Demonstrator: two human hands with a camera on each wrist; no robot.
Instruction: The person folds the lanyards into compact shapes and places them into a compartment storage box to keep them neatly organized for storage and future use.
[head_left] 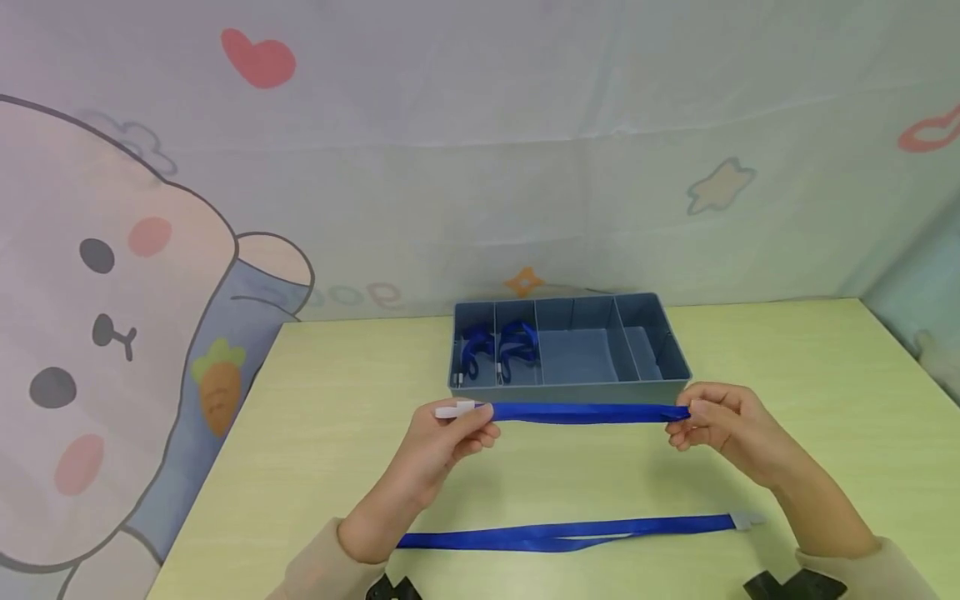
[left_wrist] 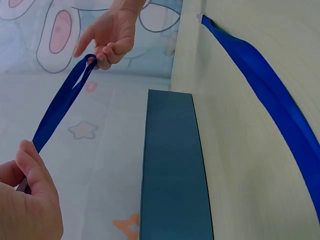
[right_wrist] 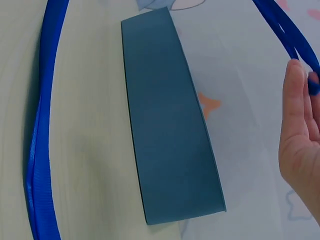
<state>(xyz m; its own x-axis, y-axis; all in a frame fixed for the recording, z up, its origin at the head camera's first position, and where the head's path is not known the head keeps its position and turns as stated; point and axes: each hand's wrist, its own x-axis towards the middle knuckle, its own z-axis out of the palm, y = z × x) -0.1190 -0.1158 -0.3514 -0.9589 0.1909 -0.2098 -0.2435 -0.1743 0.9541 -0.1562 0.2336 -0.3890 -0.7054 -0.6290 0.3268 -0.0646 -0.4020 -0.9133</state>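
Observation:
A blue lanyard (head_left: 585, 413) is stretched level between both hands, above the table and in front of the divided box. At its white clip end (head_left: 452, 410), my left hand (head_left: 435, 450) pinches the strap between thumb and fingers. My right hand (head_left: 738, 433) holds the far looped end; in the left wrist view the loop (left_wrist: 90, 59) passes around its fingertips. Nearer to me, a second blue lanyard (head_left: 525, 536) lies lengthwise on the table, its pale clip (head_left: 744, 520) to the right. Its left end is hidden behind my left forearm.
The blue-grey divided box (head_left: 577, 390) stands at the back of the pale table (head_left: 360, 375). Its two left compartments each contain a coiled blue lanyard (head_left: 477, 346). A printed cloth (head_left: 480, 192) hangs behind the table.

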